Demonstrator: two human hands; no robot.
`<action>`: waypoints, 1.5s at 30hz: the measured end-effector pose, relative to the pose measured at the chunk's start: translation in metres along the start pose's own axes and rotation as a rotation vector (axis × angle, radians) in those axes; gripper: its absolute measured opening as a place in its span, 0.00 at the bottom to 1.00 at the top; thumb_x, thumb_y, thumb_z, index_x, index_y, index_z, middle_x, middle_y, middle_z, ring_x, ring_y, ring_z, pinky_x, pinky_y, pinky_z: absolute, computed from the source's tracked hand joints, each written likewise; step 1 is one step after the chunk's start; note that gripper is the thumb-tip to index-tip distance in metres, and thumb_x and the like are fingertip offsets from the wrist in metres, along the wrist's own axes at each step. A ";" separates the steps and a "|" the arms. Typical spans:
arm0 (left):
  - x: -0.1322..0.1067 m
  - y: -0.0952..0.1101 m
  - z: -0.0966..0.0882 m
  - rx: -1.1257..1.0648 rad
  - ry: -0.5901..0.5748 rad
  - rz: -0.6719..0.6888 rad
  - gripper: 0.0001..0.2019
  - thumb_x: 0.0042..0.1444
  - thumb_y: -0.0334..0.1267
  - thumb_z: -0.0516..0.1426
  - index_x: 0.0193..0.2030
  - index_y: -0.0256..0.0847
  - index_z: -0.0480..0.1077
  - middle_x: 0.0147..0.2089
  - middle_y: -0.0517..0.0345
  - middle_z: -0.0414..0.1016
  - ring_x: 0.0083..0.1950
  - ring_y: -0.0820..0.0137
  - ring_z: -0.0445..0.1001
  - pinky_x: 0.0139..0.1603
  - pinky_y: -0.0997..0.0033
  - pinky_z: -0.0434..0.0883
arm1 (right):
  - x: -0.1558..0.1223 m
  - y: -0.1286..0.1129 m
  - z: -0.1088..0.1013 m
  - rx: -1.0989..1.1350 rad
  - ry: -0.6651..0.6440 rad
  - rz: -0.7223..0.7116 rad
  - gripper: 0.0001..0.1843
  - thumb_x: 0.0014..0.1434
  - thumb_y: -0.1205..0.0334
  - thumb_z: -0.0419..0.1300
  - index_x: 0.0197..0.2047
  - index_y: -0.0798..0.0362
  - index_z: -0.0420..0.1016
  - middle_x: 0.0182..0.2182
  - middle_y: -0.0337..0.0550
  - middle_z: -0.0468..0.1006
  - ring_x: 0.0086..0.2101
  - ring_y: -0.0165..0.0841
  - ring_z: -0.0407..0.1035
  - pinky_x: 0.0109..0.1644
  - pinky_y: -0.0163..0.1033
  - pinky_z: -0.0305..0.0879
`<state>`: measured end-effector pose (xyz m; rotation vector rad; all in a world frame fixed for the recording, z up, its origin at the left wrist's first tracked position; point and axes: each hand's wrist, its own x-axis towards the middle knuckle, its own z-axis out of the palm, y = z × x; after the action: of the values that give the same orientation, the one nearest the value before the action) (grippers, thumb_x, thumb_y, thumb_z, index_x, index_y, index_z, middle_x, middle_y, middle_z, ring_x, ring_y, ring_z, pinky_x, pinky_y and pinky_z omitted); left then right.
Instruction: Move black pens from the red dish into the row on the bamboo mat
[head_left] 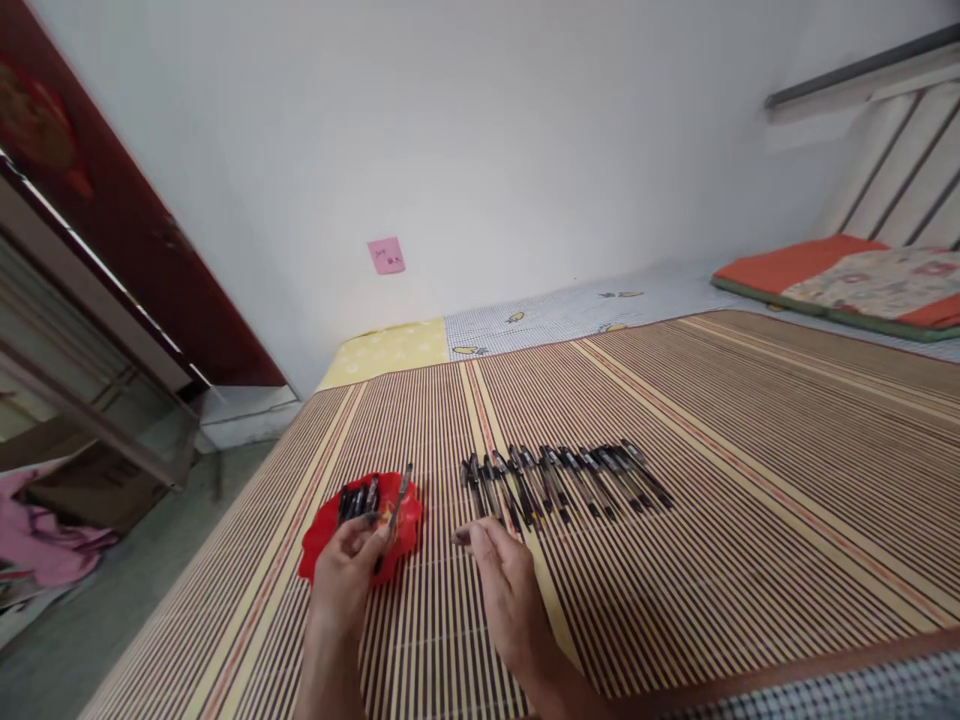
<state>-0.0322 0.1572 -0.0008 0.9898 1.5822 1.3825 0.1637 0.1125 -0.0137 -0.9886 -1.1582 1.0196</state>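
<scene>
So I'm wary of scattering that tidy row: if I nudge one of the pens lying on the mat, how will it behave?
The pens in the row look slim and round, so one would probably roll. The ribbed bamboo mat may check it somewhat. They lie close together, so a nudged one likely knocks its neighbours. Each seems stiff and light, like the pen the left hand lifts.

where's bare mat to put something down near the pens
Free: the bamboo mat right of the pen row, and the strip in front of it. Crowded: the red plate under the left hand, and the gap to the right hand.
</scene>
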 end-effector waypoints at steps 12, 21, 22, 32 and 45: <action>-0.043 -0.004 0.077 -0.372 -0.533 -0.074 0.18 0.47 0.40 0.71 0.43 0.40 0.74 0.38 0.55 0.82 0.40 0.69 0.79 0.48 0.69 0.72 | 0.024 0.024 -0.010 0.133 0.091 0.118 0.15 0.58 0.48 0.64 0.34 0.53 0.77 0.28 0.41 0.79 0.31 0.37 0.74 0.36 0.38 0.69; -0.033 -0.006 0.075 -0.156 -0.430 0.027 0.19 0.42 0.52 0.70 0.32 0.37 0.77 0.30 0.55 0.80 0.35 0.65 0.75 0.39 0.68 0.72 | 0.014 0.036 0.006 -0.026 -0.061 0.103 0.11 0.59 0.57 0.61 0.36 0.56 0.79 0.25 0.40 0.77 0.28 0.33 0.70 0.31 0.34 0.65; -0.030 -0.008 0.076 -0.158 -0.419 0.020 0.21 0.41 0.53 0.70 0.31 0.36 0.77 0.29 0.56 0.79 0.34 0.65 0.75 0.38 0.68 0.72 | 0.014 0.037 0.007 -0.034 -0.077 0.113 0.09 0.58 0.60 0.61 0.36 0.56 0.79 0.25 0.40 0.77 0.28 0.33 0.70 0.31 0.34 0.64; -0.046 0.001 0.091 -0.133 -0.555 -0.068 0.22 0.43 0.58 0.68 0.36 0.42 0.77 0.29 0.61 0.76 0.32 0.68 0.72 0.40 0.69 0.71 | 0.034 0.006 -0.027 -0.004 0.102 0.077 0.12 0.60 0.53 0.59 0.37 0.54 0.74 0.27 0.39 0.75 0.30 0.34 0.71 0.34 0.35 0.65; -0.050 -0.004 0.093 -0.117 -0.716 -0.068 0.23 0.45 0.57 0.68 0.27 0.38 0.69 0.22 0.66 0.66 0.23 0.78 0.61 0.26 0.77 0.59 | 0.045 0.024 -0.044 0.257 0.289 0.182 0.21 0.51 0.44 0.68 0.27 0.53 0.70 0.20 0.33 0.68 0.23 0.28 0.61 0.27 0.33 0.58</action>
<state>0.0724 0.1454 -0.0092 1.1743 0.9755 0.9057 0.2091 0.1589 -0.0320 -1.0078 -0.6905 1.0971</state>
